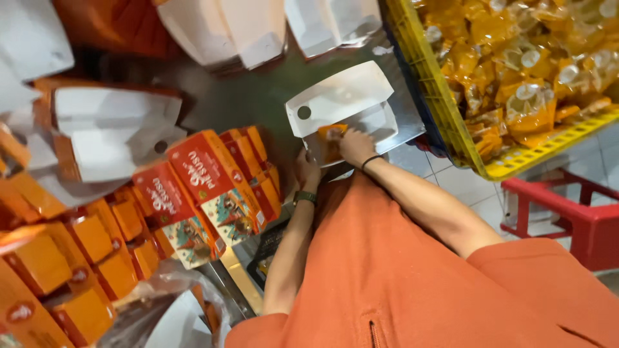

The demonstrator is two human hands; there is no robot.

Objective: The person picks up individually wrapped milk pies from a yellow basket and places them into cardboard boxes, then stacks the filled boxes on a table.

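Holding the open white cardboard carton (pixel 348 109) steady matters most here: your left hand (pixel 308 169) grips its near edge, fingers curled on the card. Your right hand (pixel 356 145) sits inside the carton, fingertips pinched on a small orange foil sachet (pixel 334 134). Judging by this, press the sachet flat to the carton's floor, away from the raised flap, so nothing buckles.

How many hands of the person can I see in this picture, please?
2. The left hand holds the near edge of the open white box. The right hand reaches into that box, touching an orange packet. No other hands show.
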